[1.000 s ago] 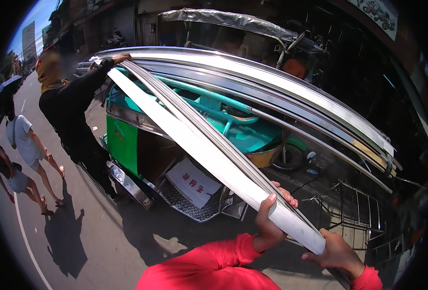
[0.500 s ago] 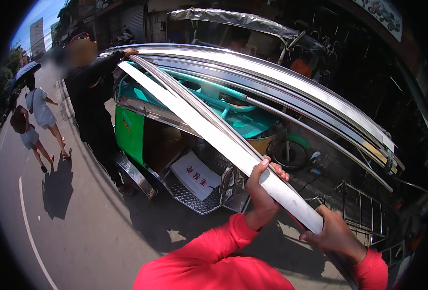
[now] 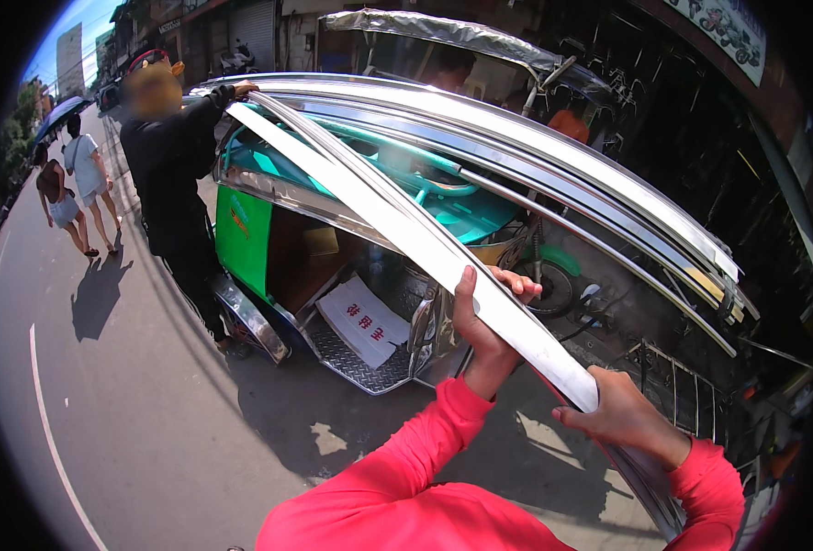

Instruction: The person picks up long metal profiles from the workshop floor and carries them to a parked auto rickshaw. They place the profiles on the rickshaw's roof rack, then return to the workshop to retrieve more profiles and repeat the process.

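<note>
A bundle of long silver metal profiles (image 3: 383, 220) slopes from the far left down toward me. My left hand (image 3: 491, 317) is wrapped around it from below, thumb on the near side and fingers on the far side. Lower down, near the close end, my right hand (image 3: 628, 413) grips the same bundle. At the far end a person in black (image 3: 168, 174) has a hand (image 3: 244, 89) on the profiles. More long silver profiles (image 3: 535, 138) lie across the top of a green and teal sidecar tricycle (image 3: 246, 239), just beyond the bundle.
A white printed sheet (image 3: 362, 320) lies on the sidecar's patterned metal floor (image 3: 379, 376). A metal rack (image 3: 677, 386) stands at the right by the shop front. Two pedestrians (image 3: 76, 184) walk along the road on the left, and a covered vehicle (image 3: 443, 32) is behind.
Both my hands and the near end of the bundle have shifted slightly left and up in view, still gripping. The pedestrians have walked farther away.
</note>
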A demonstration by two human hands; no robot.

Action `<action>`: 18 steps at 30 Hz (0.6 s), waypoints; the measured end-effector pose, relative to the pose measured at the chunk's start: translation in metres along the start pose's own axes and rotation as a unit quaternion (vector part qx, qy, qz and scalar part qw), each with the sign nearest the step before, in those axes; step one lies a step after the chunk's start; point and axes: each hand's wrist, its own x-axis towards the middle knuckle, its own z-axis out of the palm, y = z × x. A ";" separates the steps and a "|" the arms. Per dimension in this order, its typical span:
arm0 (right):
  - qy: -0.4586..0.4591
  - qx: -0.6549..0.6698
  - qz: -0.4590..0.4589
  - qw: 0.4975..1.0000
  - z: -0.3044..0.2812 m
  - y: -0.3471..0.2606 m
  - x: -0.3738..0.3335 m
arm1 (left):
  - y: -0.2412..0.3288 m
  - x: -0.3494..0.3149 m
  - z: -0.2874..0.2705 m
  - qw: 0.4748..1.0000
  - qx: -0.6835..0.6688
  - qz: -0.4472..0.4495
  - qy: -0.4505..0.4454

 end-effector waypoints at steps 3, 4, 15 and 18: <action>-0.004 0.006 0.047 0.999 0.000 0.000 -0.001 | 0.002 0.001 -0.007 0.998 -0.013 -0.049 -0.023; 0.003 0.011 0.034 0.999 -0.002 0.000 -0.002 | 0.002 0.000 -0.008 0.997 -0.018 -0.055 -0.043; -0.076 0.011 0.085 0.993 -0.011 -0.020 -0.008 | 0.020 -0.010 0.001 0.991 -0.064 -0.085 -0.075; -0.105 -0.030 0.089 0.990 -0.007 -0.042 -0.026 | 0.044 -0.027 0.011 0.985 -0.102 -0.079 -0.115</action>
